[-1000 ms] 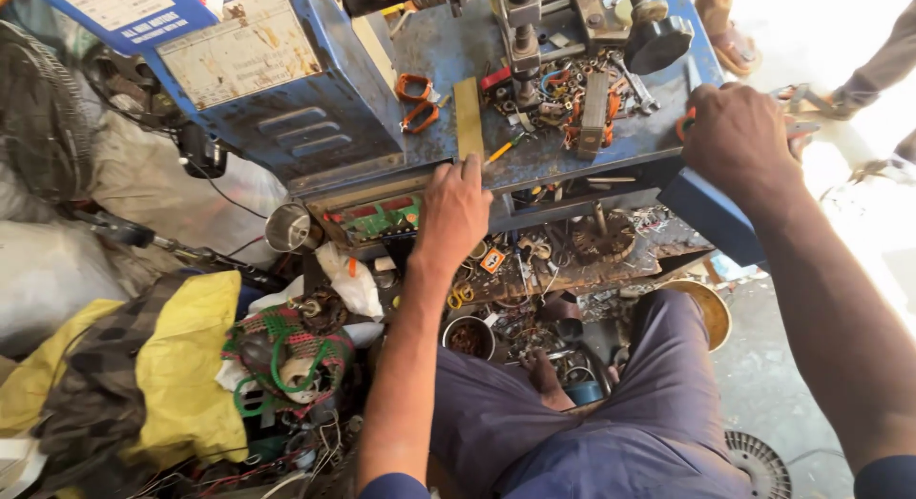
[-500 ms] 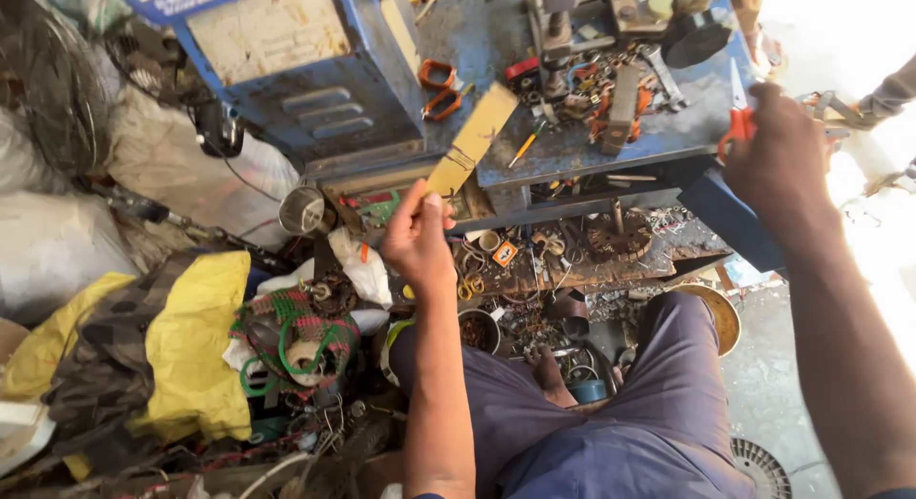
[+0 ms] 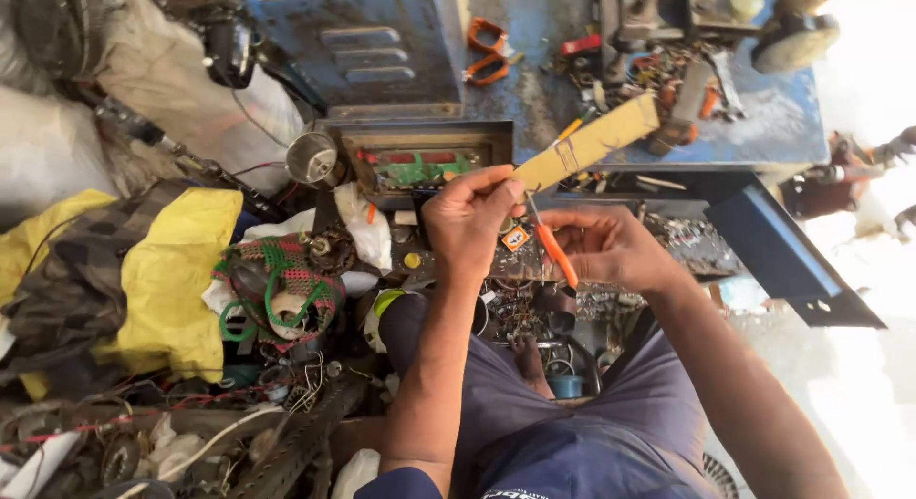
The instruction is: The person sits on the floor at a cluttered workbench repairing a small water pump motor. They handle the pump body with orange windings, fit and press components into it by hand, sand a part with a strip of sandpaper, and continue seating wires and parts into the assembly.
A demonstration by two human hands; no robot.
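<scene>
My left hand [image 3: 468, 222] pinches one end of a long tan circuit-board strip [image 3: 593, 142], which slants up to the right over the workbench edge. Just right of it, my right hand [image 3: 611, 246] holds a small tool with orange handles [image 3: 555, 253], its tip pointing up at the strip's lower end. Both hands meet in front of my chest, above a low shelf crowded with small metal parts [image 3: 534, 308]. My knees in dark blue trousers [image 3: 572, 413] fill the bottom of the view.
A blue metal workbench [image 3: 763, 117] carries orange pliers [image 3: 489, 52], scattered tools and a blue metal case [image 3: 382, 51]. An open chassis with a green board [image 3: 420, 167] sits below it. A yellow cloth [image 3: 172, 270], wire coils and scrap lie at left.
My left hand lifted the tan strip off the bench and drew it toward me. My right hand left the bench's right edge and came in beside it, holding the orange-handled tool.
</scene>
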